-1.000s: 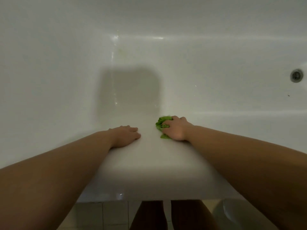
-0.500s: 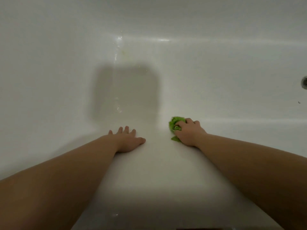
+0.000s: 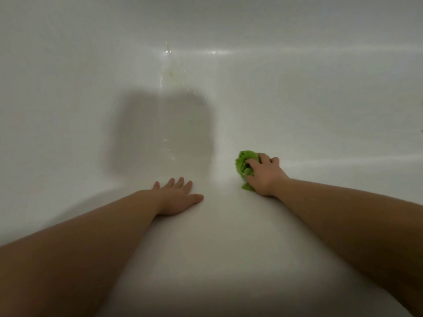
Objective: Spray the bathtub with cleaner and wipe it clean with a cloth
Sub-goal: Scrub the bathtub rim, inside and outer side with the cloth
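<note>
- The bathtub [image 3: 229, 259] fills the whole view; its white near rim is leaned over from the front, so both forearms are stretched forward across it and down toward the basin.
- The left hand [image 3: 176, 197] is laid flat on the inner edge of the rim, palm down, fingers straight and slightly spread, thumb out to the right. Nothing is held in it; it is judged to be placed there as a brace, so that weight can be carried while the other arm reaches.
- The right hand [image 3: 263, 175] is set a little farther in and well apart from the left, where the rim rolls down into the basin.
- The green cloth [image 3: 245, 165] is bunched under that hand, with fingers curled over the wad and pressing it against the tub surface. The bunching is judged to give a firm pad for wiping.
- Beyond the hands, a dark shadow [image 3: 160, 133] is cast on the basin floor.
- Farther still, droplets and a faint yellowish mark [image 3: 170, 74] are seen on the far slope, judged to be unwiped as yet.
</note>
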